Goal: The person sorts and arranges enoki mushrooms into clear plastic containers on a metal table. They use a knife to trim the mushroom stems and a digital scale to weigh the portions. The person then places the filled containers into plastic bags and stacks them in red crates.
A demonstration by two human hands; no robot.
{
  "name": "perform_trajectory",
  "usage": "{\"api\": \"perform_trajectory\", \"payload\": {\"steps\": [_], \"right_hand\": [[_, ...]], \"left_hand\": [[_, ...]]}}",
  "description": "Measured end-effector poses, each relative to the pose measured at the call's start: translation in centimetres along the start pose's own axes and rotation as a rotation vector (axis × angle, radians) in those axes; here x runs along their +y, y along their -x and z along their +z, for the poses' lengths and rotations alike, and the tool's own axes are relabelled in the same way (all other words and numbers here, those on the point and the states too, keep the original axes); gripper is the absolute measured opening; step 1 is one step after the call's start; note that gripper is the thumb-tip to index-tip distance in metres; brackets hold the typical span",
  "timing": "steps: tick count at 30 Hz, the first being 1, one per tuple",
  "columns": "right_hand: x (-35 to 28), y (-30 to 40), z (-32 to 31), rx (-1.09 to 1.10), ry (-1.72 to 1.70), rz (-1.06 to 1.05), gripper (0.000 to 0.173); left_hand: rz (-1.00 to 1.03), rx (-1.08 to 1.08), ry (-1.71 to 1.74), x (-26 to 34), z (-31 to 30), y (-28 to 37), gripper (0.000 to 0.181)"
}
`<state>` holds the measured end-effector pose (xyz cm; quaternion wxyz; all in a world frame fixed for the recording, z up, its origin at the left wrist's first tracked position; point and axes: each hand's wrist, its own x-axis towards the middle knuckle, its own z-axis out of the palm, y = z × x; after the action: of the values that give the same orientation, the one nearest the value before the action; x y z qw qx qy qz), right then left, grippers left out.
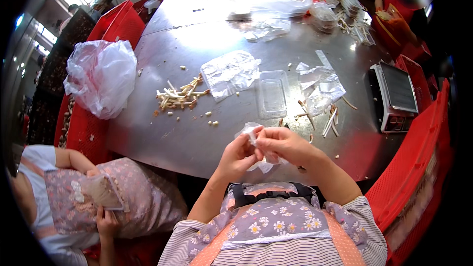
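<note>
Both hands meet over the near edge of a metal table, holding a crumpled clear plastic bag (250,129). My left hand (240,155) pinches it from one side, and my right hand (282,144) grips it from the other. What the bag holds cannot be made out. Just beyond my hands lies a clear plastic tray (272,94). Crumpled plastic sheets (232,72) are left of the tray, with more plastic wrap (321,85) to its right. A heap of pale stalks with brownish ends (179,95) lies farther left. Several loose stalks (331,122) are at the right.
A digital scale (395,96) stands at the right beside red crates (406,159). A stuffed white plastic bag (101,77) rests at the left on a red crate (83,129). A co-worker (66,199) sits at lower left holding a bag; another person (401,18) stands at upper right.
</note>
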<state>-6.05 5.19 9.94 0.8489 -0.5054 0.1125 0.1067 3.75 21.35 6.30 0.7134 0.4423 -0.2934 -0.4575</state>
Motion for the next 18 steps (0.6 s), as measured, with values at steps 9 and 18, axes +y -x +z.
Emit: {"api": "perform_trajectory", "payload": {"steps": [9, 18], "right_hand": [[6.8, -1.5, -9.4, 0.542, 0.764, -0.046, 0.017], [6.5, -2.2, -1.3, 0.214, -0.578, -0.160, 0.012]], "left_hand": [[-0.109, 0.350, -0.361, -4.0, -10.4, 2.6, 0.015], [0.096, 0.199, -0.122, -2.1, -4.7, 0.0, 0.032]]}}
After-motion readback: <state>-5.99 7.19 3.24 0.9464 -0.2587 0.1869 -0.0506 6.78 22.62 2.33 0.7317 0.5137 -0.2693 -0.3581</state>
